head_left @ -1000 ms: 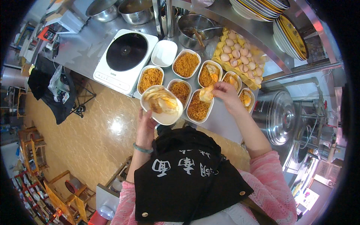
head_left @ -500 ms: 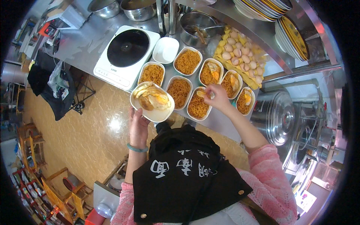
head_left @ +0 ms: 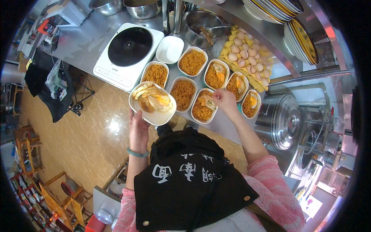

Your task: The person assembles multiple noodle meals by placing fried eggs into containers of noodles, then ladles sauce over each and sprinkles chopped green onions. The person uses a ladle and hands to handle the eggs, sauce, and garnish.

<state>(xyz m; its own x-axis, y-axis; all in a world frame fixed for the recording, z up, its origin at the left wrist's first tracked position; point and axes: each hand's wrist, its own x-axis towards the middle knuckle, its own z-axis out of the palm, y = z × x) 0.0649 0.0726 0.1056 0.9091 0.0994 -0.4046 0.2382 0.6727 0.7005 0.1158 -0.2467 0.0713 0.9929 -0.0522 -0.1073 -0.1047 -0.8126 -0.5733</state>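
A person's left hand (head_left: 138,131) cups a white dish of fried eggs (head_left: 152,102) from beneath, at nine o'clock of the noodle trays (head_left: 201,83). The right hand (head_left: 225,101), fingers pinched, lays an egg (head_left: 208,102) on the nearest tray. The eggs look soft, greasy and easily torn, best gripped lightly at a firm edge.

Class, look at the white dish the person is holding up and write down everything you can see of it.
The white dish is a shallow oblong bowl with rounded corners, smooth and glossy like plastic or ceramic. It holds several fried eggs piled toward its far end, the near part bare. The left hand supports it from below, roughly level, beside the noodle trays.
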